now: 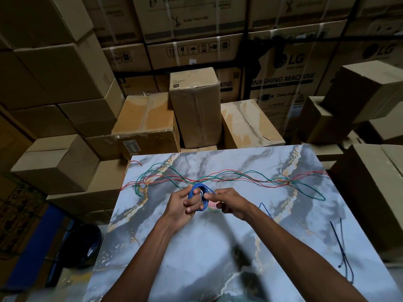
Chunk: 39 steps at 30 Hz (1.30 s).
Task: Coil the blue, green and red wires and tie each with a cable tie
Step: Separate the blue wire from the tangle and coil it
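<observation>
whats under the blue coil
Under the blue coil, a round red-and-white label on the table peeks out; the hands cover the rest, so its text is unreadable.

Both arms reach forward, hands meeting.
Left hand (185, 203) has its fingers curled through a coil; right hand (229, 202) pinches just beside it.

- marble-look tabletop (218, 247), grey/white w/ gold veins
- round sticker (212, 204) w/ red lettering, mid tabletop, partly hidden
- tall cardboard box (196, 110) upright just past far edge, betw. 2 lower boxes
- LG washing machine carton (285, 83) behind, far right
- dark round object (82, 245) on floor off left edge
</observation>
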Motion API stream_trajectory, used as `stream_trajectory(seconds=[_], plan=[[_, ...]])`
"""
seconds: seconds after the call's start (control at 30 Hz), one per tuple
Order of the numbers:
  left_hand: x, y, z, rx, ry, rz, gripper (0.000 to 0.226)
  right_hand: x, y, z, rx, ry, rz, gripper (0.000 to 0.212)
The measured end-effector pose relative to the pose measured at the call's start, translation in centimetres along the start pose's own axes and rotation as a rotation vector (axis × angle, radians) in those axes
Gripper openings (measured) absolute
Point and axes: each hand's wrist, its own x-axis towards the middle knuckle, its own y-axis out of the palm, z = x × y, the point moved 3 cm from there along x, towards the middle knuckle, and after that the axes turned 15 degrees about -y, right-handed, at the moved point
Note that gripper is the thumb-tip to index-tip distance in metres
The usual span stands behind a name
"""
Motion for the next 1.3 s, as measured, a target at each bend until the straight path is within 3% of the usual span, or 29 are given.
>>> stream_trajectory(seconds=[0.1, 0.3, 0.63, 0.8, 0.9, 1.07, 1.3], plan=[[0.0, -0.3, 0.1, -0.049, -0.004, -0.014, 0.028, -0.1, -0.2, -0.4, -0.038, 0.016, 0.027, 0.052], [-0.1, -0.7, -0.8, -0.17, 0.015, -0.009, 0.036, -0.1, -2.6, -0.2, 0.143, -0.021, -0.002, 0.016], [-0.1, -1.5, -1.7, -0.266, 0.015, -0.004, 0.022, -0.9, -6.5, 0.1, -0.078, -0.048, 0.044, 0.013], [-0.8, -2.3, -3.5, -0.331, 0.06, -0.019, 0.032, -0.7, -7.7, 0.9, -0.169, -0.091, 0.05, 0.014], [-1.4, -3.6, -5.5, -0.403, 0.145, -0.114, 0.038, -0.2, -8.5, 1.1, -0.186, -0.14, 0.008, 0.012], [-1.7, -6.6, -8.0, -0.549, 0.31, -0.255, 0.04, 0.6, -8.0, 2.3, -0.379, -0.254, 0.055, 0.009], [-1.5, -7.7, -8.4, -0.564, 0.426, -0.418, 0.044, -1.6, 0.2, 5.0, -0.921, -0.565, 0.419, 0.016]])
